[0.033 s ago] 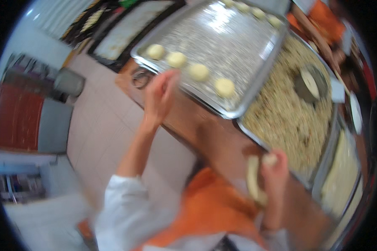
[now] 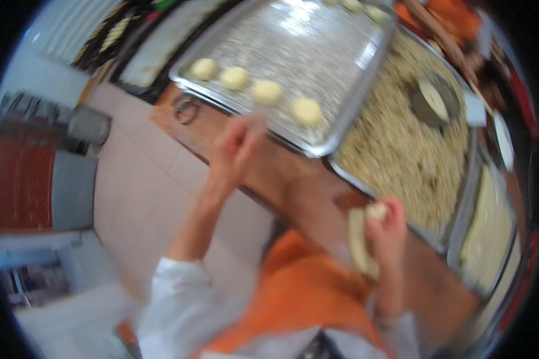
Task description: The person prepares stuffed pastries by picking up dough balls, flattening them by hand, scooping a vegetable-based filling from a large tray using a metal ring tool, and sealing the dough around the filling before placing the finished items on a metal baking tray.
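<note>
A metal tray (image 2: 335,142) at the top holds round pale dough balls, with a row of several along its near edge, including one dough ball (image 2: 307,112) at the near corner. My left hand (image 2: 238,146) is just off that edge, over the wooden table; motion smears its fingers, and no object shows in it. Lower right, my right hand (image 2: 392,224) is closed round a small lump of dough (image 2: 376,211). A strip of dough (image 2: 358,242) lies right beside this hand on its left; I cannot tell whether the hand also touches it.
Right of the tray, a pan of crumbly filling (image 2: 395,143) holds a round metal bowl (image 2: 425,110) with a pale oval thing in it. Beyond it is a film-covered tray of dough (image 2: 488,233). Another person's arm (image 2: 443,39) reaches in, upper right. A metal ring (image 2: 185,111) lies on the wooden table (image 2: 293,194).
The whole view has shifted, with the trays lower-left to upper-left in the picture. My left hand has moved toward the right along the tray's near edge; the right hand still grips the dough.
</note>
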Available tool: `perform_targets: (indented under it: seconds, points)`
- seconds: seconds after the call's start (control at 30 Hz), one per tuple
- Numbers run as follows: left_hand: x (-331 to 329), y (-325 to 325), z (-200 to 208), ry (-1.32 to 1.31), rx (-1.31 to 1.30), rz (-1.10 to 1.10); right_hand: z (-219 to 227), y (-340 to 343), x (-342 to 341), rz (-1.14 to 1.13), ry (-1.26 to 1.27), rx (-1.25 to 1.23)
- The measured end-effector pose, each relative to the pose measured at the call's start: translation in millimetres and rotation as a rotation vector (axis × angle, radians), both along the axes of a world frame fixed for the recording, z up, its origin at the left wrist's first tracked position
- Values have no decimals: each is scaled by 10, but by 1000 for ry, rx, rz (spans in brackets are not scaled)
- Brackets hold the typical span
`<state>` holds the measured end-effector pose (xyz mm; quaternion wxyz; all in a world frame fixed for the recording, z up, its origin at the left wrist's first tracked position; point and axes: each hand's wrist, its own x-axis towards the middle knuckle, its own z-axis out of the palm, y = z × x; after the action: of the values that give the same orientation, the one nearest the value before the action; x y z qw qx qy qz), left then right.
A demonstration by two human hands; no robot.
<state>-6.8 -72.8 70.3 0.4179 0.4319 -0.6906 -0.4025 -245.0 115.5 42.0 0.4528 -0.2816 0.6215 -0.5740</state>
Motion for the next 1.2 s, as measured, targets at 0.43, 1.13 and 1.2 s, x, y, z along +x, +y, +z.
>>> perform_targets:
  seconds: [0.43,1.13,1.2]
  points:
    - [-849,997,-532,-33,187,-610,-71,645,-334,-92,494,7]
    - [-721,1236,-536,190,902,-473,-231,307,47,374,889,-151]
    - [-691,1257,-537,104,752,-453,-226,264,67,411,846,-133]
